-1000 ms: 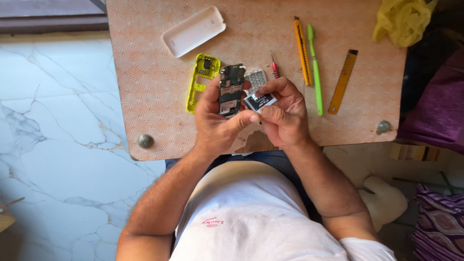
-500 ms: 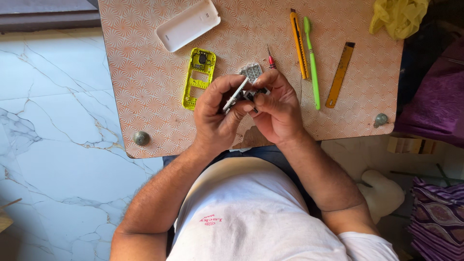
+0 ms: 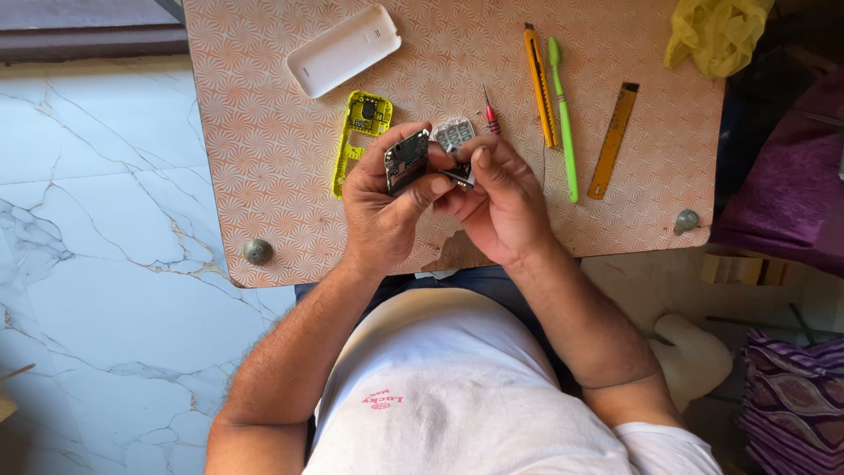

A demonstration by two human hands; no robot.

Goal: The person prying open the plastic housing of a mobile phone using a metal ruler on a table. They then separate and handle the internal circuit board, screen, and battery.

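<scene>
Both hands meet above the table [image 3: 264,176]; left hand [image 3: 382,211] grip pinches circuit board [image 3: 406,161]; right hand [image 3: 501,207] grip pinches a small part [image 3: 459,179]

The circuit board [image 3: 406,162], which lay flat and face-up between both hands a second ago, now stands tilted on edge in the left hand [image 3: 382,207], its thumb pressed against the lower corner. The right hand [image 3: 497,207] has shifted from cradling a small dark part beside the board to pinching it [image 3: 459,179] against the board's edge.
</scene>
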